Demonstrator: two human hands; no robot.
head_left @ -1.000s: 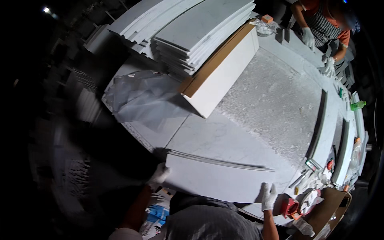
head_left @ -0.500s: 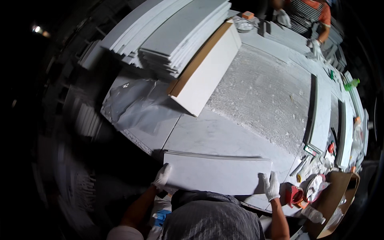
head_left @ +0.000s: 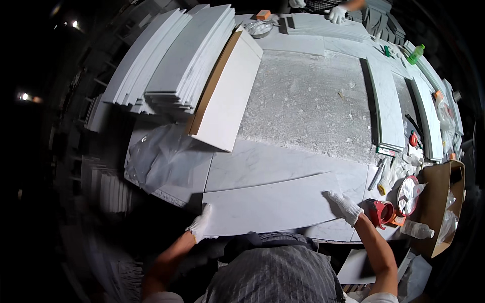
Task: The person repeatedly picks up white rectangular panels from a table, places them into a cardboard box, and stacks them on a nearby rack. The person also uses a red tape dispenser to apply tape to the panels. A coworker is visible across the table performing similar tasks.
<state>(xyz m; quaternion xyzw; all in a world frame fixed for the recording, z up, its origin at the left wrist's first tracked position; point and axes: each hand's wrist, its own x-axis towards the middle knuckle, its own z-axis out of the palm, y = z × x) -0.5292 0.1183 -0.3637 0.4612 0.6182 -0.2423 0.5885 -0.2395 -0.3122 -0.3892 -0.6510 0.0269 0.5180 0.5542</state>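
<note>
Head view: I see the pale panel [head_left: 268, 204] at lower centre, ends gripped by left hand [head_left: 200, 223] and right hand [head_left: 346, 207]. A red tape dispenser [head_left: 375, 210] and cardboard box [head_left: 434, 184] crowd lower right; plastic sheeting [head_left: 156, 161] lies mid-left, stacked slabs [head_left: 192, 53] upper left.

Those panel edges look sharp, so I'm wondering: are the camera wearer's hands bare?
No, the left hand and right hand, at opposite ends of the pale panel, both wear white gloves.
</note>
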